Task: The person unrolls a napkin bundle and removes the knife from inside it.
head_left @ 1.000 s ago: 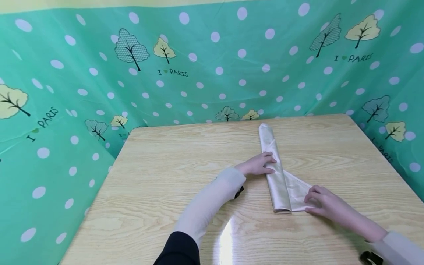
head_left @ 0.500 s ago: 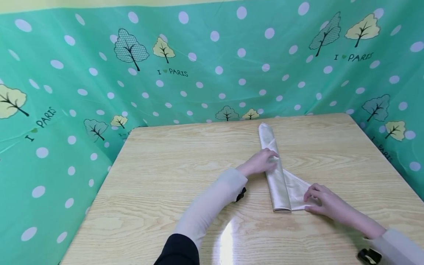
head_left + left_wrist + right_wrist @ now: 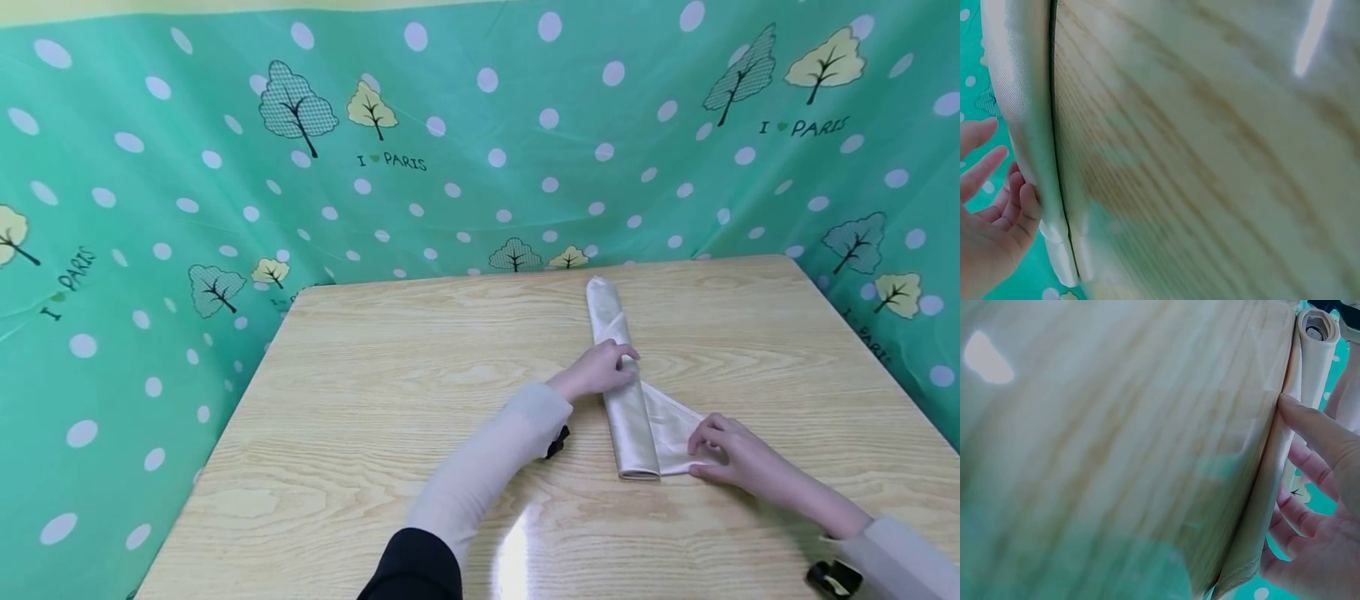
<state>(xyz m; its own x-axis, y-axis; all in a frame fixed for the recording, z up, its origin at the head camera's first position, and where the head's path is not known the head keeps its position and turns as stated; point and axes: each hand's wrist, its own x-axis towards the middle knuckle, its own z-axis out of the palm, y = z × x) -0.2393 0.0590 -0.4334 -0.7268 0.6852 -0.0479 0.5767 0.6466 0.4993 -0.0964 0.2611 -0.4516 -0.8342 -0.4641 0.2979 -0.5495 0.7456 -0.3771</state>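
A shiny off-white cloth (image 3: 633, 425) lies on the wooden table, most of it wound into a long flat roll. From the roll's right side a loose triangular flap (image 3: 667, 433) spreads out. My left hand (image 3: 600, 367) rests across the middle of the roll, its fingers bent loosely over the top. In the left wrist view the fingertips (image 3: 1029, 197) touch the cloth's side. At the flap's right corner my right hand (image 3: 738, 454) presses the cloth with spread, relaxed fingers. The right wrist view shows that thumb (image 3: 1310, 422) at the flap's edge and the roll's hollow end (image 3: 1316, 328).
The light wooden table (image 3: 360, 400) extends left of the roll and to its right. A green dotted curtain (image 3: 450, 133) with printed trees hangs behind the table and along its sides. Light glares off the tabletop near the front.
My left hand has shifted slightly right over the roll, its fingers now farther across the top. The right hand and the cloth have hardly moved.
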